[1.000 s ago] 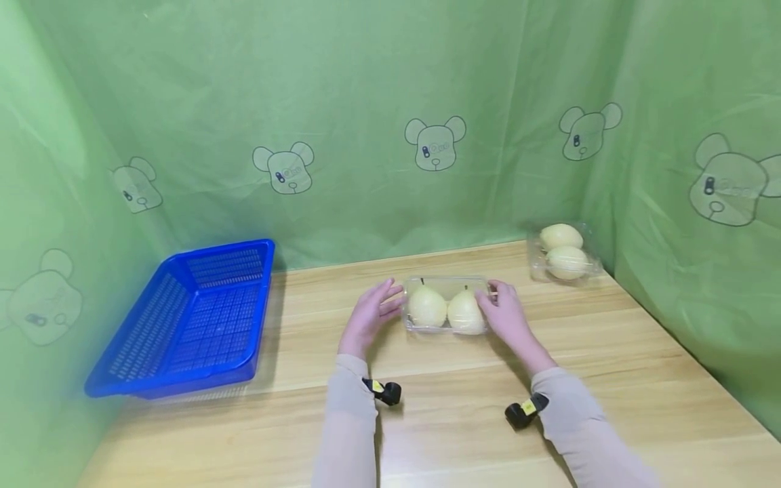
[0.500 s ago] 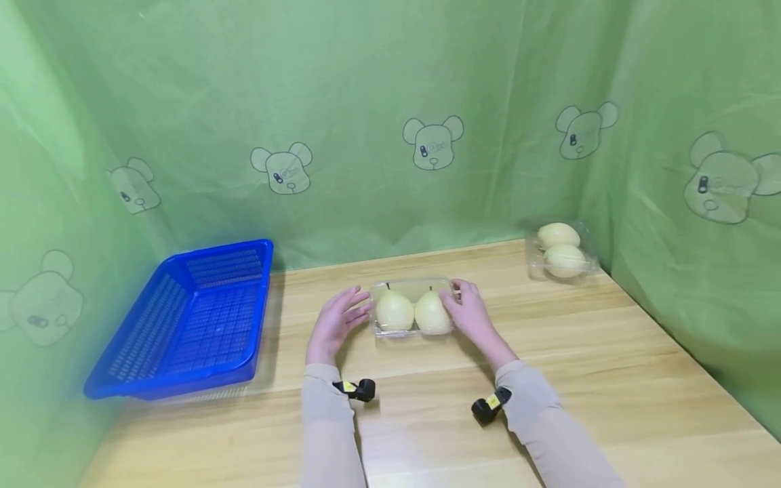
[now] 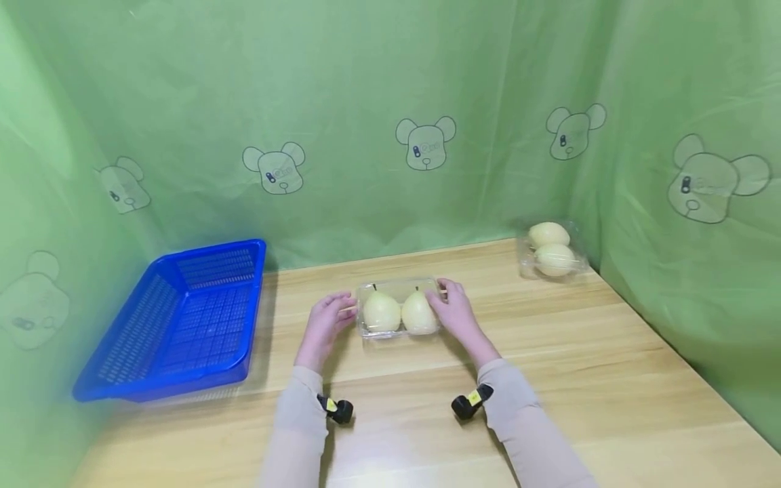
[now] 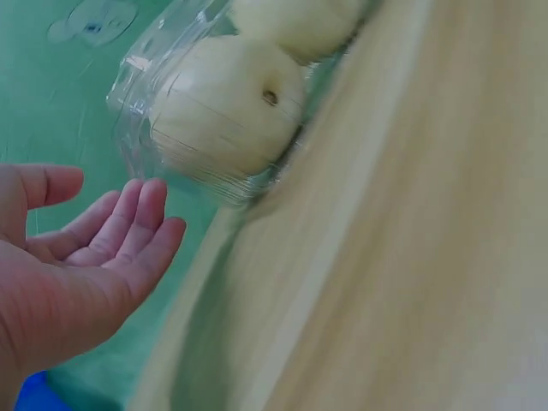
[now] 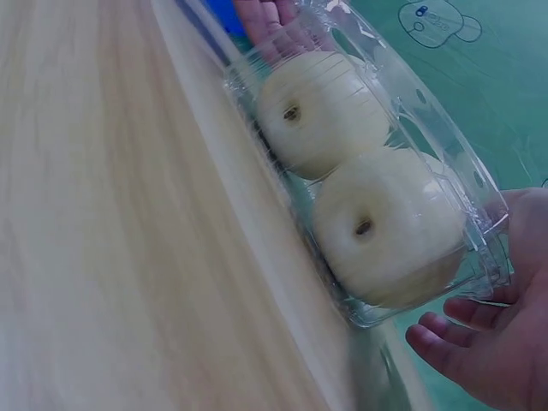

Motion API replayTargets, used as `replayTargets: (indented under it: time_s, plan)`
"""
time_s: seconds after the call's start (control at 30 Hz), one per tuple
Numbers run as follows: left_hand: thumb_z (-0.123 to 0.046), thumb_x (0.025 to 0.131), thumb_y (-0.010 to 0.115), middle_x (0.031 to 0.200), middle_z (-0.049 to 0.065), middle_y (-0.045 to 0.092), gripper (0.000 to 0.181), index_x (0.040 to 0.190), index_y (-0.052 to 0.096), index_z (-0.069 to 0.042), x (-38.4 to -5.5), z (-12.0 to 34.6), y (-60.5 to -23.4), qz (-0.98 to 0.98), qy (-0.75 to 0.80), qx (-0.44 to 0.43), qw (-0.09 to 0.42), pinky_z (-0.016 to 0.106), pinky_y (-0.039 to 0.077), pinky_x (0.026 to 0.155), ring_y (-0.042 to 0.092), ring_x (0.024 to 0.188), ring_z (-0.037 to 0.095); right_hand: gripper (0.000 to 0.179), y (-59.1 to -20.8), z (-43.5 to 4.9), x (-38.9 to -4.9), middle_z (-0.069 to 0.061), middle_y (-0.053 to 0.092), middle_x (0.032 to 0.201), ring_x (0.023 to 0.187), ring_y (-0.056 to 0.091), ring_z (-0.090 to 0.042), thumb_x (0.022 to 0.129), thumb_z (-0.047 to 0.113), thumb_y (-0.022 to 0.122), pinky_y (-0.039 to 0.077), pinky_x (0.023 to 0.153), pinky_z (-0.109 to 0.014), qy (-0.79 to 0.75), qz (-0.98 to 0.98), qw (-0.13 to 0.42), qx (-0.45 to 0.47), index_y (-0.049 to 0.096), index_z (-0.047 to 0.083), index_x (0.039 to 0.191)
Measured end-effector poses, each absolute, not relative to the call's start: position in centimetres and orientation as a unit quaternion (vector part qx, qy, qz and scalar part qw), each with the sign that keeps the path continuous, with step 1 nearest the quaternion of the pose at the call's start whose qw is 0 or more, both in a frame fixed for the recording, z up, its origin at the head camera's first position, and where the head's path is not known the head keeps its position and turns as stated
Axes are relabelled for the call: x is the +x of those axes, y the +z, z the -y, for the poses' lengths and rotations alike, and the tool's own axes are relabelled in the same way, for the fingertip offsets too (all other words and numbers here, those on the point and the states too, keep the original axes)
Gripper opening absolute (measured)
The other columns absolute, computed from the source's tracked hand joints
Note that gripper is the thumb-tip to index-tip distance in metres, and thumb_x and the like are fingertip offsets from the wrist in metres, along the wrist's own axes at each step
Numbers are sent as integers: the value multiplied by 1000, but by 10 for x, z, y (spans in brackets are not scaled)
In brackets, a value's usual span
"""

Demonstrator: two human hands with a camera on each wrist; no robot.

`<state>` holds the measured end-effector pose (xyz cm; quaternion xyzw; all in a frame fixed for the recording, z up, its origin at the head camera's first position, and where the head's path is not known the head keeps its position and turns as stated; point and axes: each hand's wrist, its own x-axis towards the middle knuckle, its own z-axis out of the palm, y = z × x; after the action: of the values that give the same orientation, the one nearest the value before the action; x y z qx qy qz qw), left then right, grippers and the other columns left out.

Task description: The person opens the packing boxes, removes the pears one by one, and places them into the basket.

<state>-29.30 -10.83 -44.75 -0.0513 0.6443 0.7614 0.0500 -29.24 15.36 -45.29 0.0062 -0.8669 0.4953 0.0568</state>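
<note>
A clear plastic box (image 3: 390,285) with two pale yellow pears (image 3: 381,312) in it lies on the table between both hands. My right hand (image 3: 456,313) grips the box's right end, thumb over the edge in the head view. In the right wrist view some of its fingers (image 5: 458,334) hang curled below that end. My left hand (image 3: 323,329) is at the left end, its fingers loosely extended. The left wrist view shows a small gap between these fingertips (image 4: 152,193) and the plastic.
A blue plastic basket (image 3: 247,339) stands on the left of the wooden table (image 3: 403,420). At the back right corner sits another clear box (image 3: 526,261) with two pears (image 3: 554,260). Green cloth (image 3: 342,224) walls the table at the back and sides.
The box has slid left across the table, with my right hand staying at its right end. My left hand has moved left too and its fingertips are now close to the box.
</note>
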Motion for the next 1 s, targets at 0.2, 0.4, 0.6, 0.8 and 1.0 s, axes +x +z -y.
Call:
replayTargets:
  time_s: [0.2,0.4,0.6,0.8,1.0]
  plan:
    - [-10,96,52,99,8,67,33,126,56,6,-287,111,-446,-657,748,-57,76,28,53,85,61,80,12,63,-457,-154,-290,-25,37,146,128,47,-41,100,33,51,43,109,-52,501,864,56,11,32,-4,147]
    - [-13,97,53,93,4,66,33,123,58,6,-284,116,-447,-651,750,-55,106,23,52,76,60,78,12,62,-460,-154,-290,-26,38,146,129,48,-42,100,33,50,43,108,-52,506,861,39,25,32,-2,148]
    - [-13,98,52,98,5,67,33,124,57,5,-284,118,-445,-642,755,-45,129,25,53,82,62,83,14,62,-455,-162,-290,-27,37,149,132,43,-43,101,35,48,38,111,-55,495,868,31,34,31,-2,149]
    - [-13,97,54,96,5,67,34,124,57,6,-289,122,-440,-643,751,-47,139,24,54,80,63,82,14,62,-441,-167,-290,-26,36,150,135,39,-44,102,35,46,35,113,-58,487,872,34,42,31,-1,149]
    - [-13,96,56,94,4,66,36,125,56,7,-289,125,-437,-647,747,-53,141,23,55,77,64,81,13,54,-424,-156,-283,-23,40,148,136,39,-39,101,29,50,36,113,-53,499,861,89,52,38,1,145]
